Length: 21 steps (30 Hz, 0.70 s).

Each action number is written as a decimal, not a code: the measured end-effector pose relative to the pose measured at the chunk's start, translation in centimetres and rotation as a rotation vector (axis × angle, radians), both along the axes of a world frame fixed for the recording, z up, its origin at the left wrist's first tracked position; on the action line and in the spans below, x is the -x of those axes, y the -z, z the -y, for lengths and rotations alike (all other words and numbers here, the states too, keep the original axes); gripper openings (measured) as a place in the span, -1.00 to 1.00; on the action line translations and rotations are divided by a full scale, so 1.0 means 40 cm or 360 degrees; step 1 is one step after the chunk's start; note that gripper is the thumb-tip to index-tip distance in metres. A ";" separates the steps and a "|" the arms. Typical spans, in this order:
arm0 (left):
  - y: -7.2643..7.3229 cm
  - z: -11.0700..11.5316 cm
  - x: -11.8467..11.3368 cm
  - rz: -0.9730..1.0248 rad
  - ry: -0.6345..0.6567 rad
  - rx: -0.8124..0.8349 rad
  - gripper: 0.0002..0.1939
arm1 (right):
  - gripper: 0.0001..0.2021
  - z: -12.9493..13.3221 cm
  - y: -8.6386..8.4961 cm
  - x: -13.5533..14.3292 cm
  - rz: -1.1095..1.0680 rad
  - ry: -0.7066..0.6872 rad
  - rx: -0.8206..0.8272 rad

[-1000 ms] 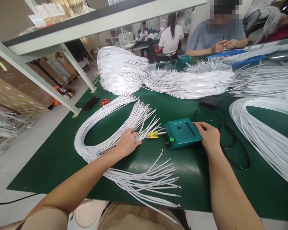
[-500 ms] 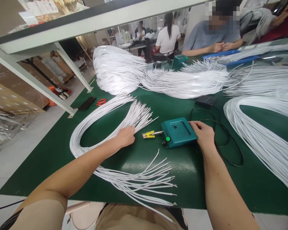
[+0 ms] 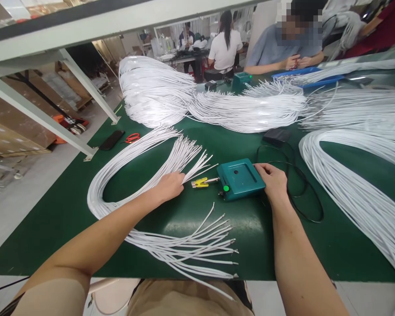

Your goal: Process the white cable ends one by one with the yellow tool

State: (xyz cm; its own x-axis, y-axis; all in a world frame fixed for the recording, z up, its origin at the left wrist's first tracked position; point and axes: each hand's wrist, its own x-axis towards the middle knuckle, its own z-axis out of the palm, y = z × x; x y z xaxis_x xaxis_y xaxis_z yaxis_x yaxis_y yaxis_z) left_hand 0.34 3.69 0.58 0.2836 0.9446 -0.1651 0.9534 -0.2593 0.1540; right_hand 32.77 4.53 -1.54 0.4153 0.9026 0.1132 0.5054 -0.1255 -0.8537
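Observation:
My left hand point(image 3: 170, 186) is closed round several white cables at the near side of a looped bundle point(image 3: 97, 191). Their loose ends point(image 3: 199, 166) fan out past my fingers, a little apart from the rest. At the right edge of a teal box point(image 3: 240, 175) with a green button, my right hand point(image 3: 274, 179) grips its side, thumb and fingers partly hidden. A yellow clip point(image 3: 200, 182) sticks out from the box's left side, close to my left fingertips. Nearer to me, a separate spread of white cable ends point(image 3: 197, 250) lies on the green table.
Large white cable bundles point(image 3: 250, 112) lie across the back, and another loop point(image 3: 316, 149) is on the right. A black cord point(image 3: 321, 206) curls beside the box. Red-handled scissors point(image 3: 132, 138) and a dark phone point(image 3: 112, 140) lie at left. A co-worker point(image 3: 270, 52) sits opposite.
My left hand has drawn several cable ends apart from the bundle, towards the yellow clip. My right hand stays on the box. The whole view has shifted slightly.

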 end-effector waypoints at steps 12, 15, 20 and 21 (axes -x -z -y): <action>-0.223 0.021 0.000 0.1339 -0.0035 0.0456 -0.65 | -0.70 0.063 -0.111 0.098 -0.0001 0.0165 -0.0632; -0.232 0.055 -0.053 0.1699 -0.0046 0.0571 -0.73 | -0.77 0.092 -0.185 0.203 0.0075 -0.0350 -0.0661; -0.133 0.093 -0.071 0.2461 -0.0541 0.0778 -0.72 | -0.82 0.052 -0.198 0.308 -0.0406 -0.1063 -0.0130; -0.106 0.100 -0.065 0.2563 -0.0696 0.0864 -0.71 | -0.83 0.039 -0.188 0.321 -0.0548 -0.1158 0.0024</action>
